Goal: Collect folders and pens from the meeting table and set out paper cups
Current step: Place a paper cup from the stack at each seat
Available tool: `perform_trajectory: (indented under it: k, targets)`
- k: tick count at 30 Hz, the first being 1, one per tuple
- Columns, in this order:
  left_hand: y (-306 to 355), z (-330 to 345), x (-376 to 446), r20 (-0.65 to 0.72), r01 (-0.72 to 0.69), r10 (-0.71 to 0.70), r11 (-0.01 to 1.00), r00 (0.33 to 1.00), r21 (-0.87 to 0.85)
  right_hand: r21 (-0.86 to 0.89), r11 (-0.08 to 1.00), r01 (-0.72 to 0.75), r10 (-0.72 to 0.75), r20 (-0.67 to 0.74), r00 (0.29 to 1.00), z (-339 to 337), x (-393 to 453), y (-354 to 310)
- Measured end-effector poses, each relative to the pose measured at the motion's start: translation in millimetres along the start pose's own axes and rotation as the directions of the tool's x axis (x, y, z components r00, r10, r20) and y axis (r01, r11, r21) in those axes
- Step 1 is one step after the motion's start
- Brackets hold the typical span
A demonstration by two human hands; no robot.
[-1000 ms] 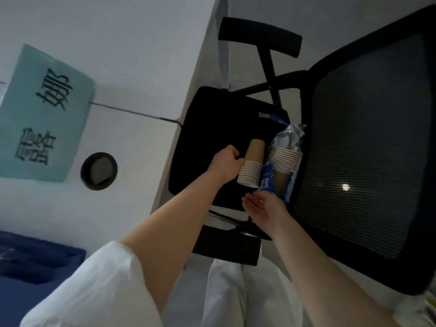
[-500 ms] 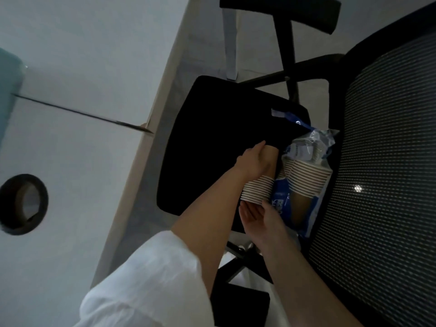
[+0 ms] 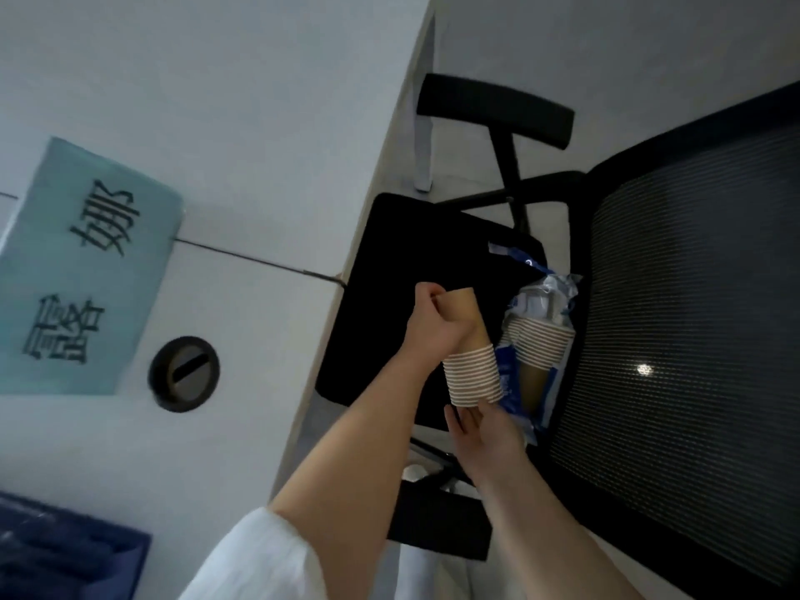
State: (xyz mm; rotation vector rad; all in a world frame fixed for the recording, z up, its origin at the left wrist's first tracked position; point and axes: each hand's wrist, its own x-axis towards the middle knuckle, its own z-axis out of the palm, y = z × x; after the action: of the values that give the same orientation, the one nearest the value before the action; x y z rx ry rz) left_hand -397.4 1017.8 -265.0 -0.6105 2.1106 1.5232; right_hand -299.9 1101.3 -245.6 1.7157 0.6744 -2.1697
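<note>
Gripped in the left hand [image 3: 433, 322], fingers curled round the brown base end of a nested stack of paper cups [image 3: 469, 361] held over the black office chair seat [image 3: 389, 296], with the right hand [image 3: 480, 430] open, palm up, just under the striped rims. Long axis tilted, bases up and away, mouths down toward the right palm. Judged early in the cup stage: no cup set out on the white meeting table [image 3: 216, 101] yet, more cups left in the blue wrapper [image 3: 537, 339] on the seat, no folders or pens in view.
</note>
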Motion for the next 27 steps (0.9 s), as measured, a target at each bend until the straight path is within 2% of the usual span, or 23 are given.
perform_trajectory:
  k: [2,6,11,13,16,18,21,24,25,27]
  targets:
    - [21.8,-14.1,-28.0,-0.029,-0.012,0.01,0.998,1.0,-0.066,-0.019,0.999,0.051,-0.05,0.025,0.998,0.7,-30.4,-1.0]
    - [65.4,-51.7,-86.1,-0.052,-0.034,0.025,0.982,0.998,-0.188,-0.164,0.97,0.181,-0.172,0.067,0.983,1.8,-97.3,-4.7]
    - [94.6,-116.3,-172.2,-0.128,-0.142,0.11,0.951,0.986,-0.276,-0.391,0.861,0.325,-0.256,0.218,0.942,2.7,-186.3,-15.8]
    - [97.1,-141.6,-205.9,-0.142,-0.125,0.079,0.927,0.987,-0.354,-0.544,0.729,0.416,-0.269,0.331,0.905,1.7,-221.1,-24.9]
    - [93.8,-175.0,-246.4,-0.124,-0.095,0.053,0.927,0.991,-0.363,-0.708,0.416,0.571,-0.217,0.532,0.818,1.1,-254.7,-43.3]
    - [87.8,-192.0,-273.2,-0.055,-0.102,0.09,0.955,0.994,-0.278,-0.727,0.221,0.65,-0.141,0.635,0.759,4.7,-275.0,-54.9]
    - [80.7,-208.4,-306.8,0.124,-0.109,0.118,0.991,0.985,-0.076,-0.666,-0.055,0.744,-0.03,0.746,0.665,18.0,-298.2,-67.3]
    - [81.2,-206.2,-330.2,0.288,-0.154,0.109,0.978,0.951,0.138,-0.572,-0.225,0.789,0.112,0.789,0.604,34.5,-315.8,-67.3]
    - [83.4,-198.9,-337.0,0.295,-0.182,0.118,0.962,0.948,0.202,-0.545,-0.25,0.8,0.154,0.793,0.589,38.8,-319.8,-65.0]
    - [84.9,-184.5,-349.7,0.219,-0.253,0.19,0.916,0.957,0.311,-0.477,-0.306,0.824,0.228,0.804,0.55,49.0,-330.1,-55.4]
